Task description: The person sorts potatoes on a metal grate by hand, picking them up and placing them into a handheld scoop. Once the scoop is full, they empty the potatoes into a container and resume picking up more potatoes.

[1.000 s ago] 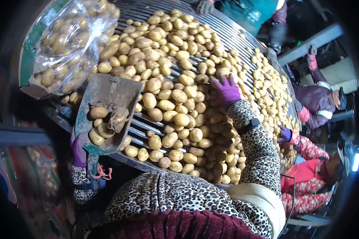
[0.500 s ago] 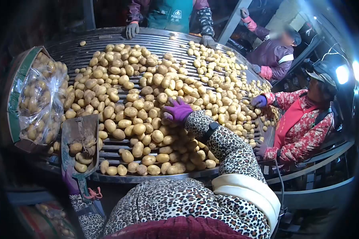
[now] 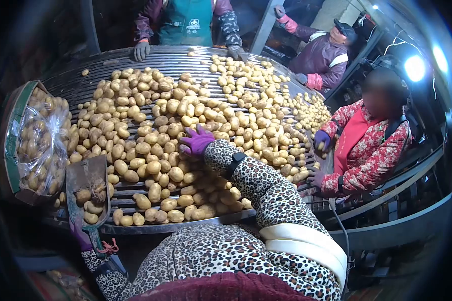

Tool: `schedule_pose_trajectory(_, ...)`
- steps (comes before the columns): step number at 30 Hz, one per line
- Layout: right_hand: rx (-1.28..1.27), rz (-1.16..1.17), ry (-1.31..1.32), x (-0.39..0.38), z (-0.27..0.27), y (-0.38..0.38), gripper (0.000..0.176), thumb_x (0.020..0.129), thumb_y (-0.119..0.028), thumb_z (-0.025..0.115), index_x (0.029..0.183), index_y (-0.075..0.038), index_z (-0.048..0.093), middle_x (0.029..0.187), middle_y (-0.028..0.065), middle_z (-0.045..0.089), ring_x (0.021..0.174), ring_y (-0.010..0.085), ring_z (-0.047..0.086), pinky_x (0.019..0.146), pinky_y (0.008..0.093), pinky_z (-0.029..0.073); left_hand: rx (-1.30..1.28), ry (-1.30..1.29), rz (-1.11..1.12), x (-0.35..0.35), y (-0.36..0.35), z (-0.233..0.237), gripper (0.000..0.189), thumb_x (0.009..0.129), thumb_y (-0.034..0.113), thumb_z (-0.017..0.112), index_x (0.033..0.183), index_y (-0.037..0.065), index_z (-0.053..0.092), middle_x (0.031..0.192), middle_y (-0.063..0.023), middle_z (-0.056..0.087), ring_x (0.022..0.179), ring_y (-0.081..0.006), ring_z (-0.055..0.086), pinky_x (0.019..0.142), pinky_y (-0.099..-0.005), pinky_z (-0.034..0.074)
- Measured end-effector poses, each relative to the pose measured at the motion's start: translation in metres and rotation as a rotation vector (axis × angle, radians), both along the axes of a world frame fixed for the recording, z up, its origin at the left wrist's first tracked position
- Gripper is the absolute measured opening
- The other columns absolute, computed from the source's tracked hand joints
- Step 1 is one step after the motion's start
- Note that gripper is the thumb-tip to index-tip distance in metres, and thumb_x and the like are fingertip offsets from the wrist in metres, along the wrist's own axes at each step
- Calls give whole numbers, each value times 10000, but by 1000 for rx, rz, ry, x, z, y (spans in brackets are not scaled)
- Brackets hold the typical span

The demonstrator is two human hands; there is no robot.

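My right hand (image 3: 198,141), in a purple glove, lies over the heap of potatoes (image 3: 176,174) with its fingers spread, touching the ones beneath it. At the lower left, my left hand (image 3: 80,235), also purple-gloved, grips the lower left edge of a metal scoop (image 3: 86,174) near its handle; part of that hand is hidden. A few potatoes (image 3: 91,206) and some dry plant bits lie in the scoop, which rests on the near left of the slatted table (image 3: 130,201).
A box (image 3: 11,145) of potatoes lined with clear plastic (image 3: 55,145) stands at the left. A person in a green apron (image 3: 186,22) is across the table. Two others, in a purple jacket (image 3: 314,57) and a red patterned jacket (image 3: 374,163), are at the right.
The whole view has shifted, so the table sits lower and further left. My right hand stays spread on the potatoes. The red-jacketed person's upper hand has drawn closer to their body.
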State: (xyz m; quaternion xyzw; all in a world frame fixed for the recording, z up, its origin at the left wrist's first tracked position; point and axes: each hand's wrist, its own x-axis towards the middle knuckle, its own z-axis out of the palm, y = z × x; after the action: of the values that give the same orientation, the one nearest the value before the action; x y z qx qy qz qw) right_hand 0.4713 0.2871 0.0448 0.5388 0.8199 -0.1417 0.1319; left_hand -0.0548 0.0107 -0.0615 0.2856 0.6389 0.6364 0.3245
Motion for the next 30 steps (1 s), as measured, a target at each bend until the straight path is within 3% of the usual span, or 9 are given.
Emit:
schedule_pose_trajectory(12, 10, 11, 34, 7, -12, 7, 564, 920, -620, 377, 1402, -334, 438, 1576, 61, 232, 1416, 471, 177, 1102, 639, 227, -32, -90, -51, 36, 5, 32, 460, 860, 152, 584, 1280, -30, 534, 1234, -143, 576, 1123, -234, 554, 975, -374, 440)
schedule_pose_trajectory(14, -3, 0, 60, 8, -21, 11, 574, 907, -621, 406, 1404, -335, 441, 1570, 58, 251, 1413, 476, 182, 1111, 632, 211, -70, -192, -76, 63, 10, 48, 421, 835, 119, 577, 1231, -25, 561, 1195, -123, 592, 1092, -238, 576, 945, -364, 460)
schedule_pose_trajectory(15, 40, 39, 48, 9, -28, 14, 557, 904, -604, 428, 1393, -340, 455, 1563, 56, 266, 1395, 484, 213, 1107, 627, 227, 22, -404, -68, 106, 21, 83, 432, 815, 102, 567, 1230, -15, 562, 1193, -117, 595, 1091, -237, 583, 953, -365, 460)
schedule_pose_trajectory(16, 57, 38, 56, 9, -23, 11, 541, 902, -591, 442, 1381, -341, 472, 1556, 60, 280, 1377, 486, 241, 1100, 625, 243, 21, -357, -66, 103, 21, 66, 459, 796, 86, 554, 1248, 10, 553, 1177, -105, 601, 1090, -238, 587, 950, -369, 467)
schedule_pose_trajectory(17, 86, 63, 53, 10, -22, 11, 533, 904, -592, 435, 1370, -338, 486, 1554, 69, 282, 1374, 478, 246, 1094, 618, 259, -2, -533, -26, 110, 23, 63, 482, 785, 75, 536, 1264, 25, 541, 1161, -97, 605, 1078, -237, 591, 946, -367, 473)
schedule_pose_trajectory(18, 24, 50, -4, 7, -15, 11, 569, 903, -589, 435, 1423, -359, 408, 1569, 45, 237, 1431, 422, 157, 1095, 653, 232, 76, -597, -86, 132, 28, 85, 486, 776, 70, 534, 1261, 29, 540, 1140, -90, 609, 1064, -230, 595, 933, -360, 482)
schedule_pose_trajectory(20, 55, 67, -7, 8, -13, 7, 552, 920, -585, 412, 1421, -353, 411, 1569, 54, 236, 1425, 427, 167, 1096, 645, 236, -20, -515, -108, 123, 27, 58, 497, 753, 46, 539, 1249, 15, 548, 1132, -90, 614, 1056, -229, 598, 920, -343, 490)
schedule_pose_trajectory(23, 114, 80, 23, 6, -11, 2, 507, 934, -541, 430, 1386, -313, 463, 1540, 108, 298, 1376, 483, 241, 1115, 576, 264, 45, -569, -152, 150, 36, 74, 527, 736, 29, 547, 1262, 13, 547, 1140, -93, 623, 1062, -219, 596, 942, -334, 471)
schedule_pose_trajectory(30, 125, 132, -8, 5, -5, 0, 517, 924, -542, 453, 1382, -303, 473, 1522, 125, 329, 1365, 499, 256, 1122, 557, 269, -35, -462, -123, 159, 41, 73, 517, 757, 23, 534, 1274, 10, 540, 1156, -89, 630, 1070, -196, 600, 948, -307, 458)
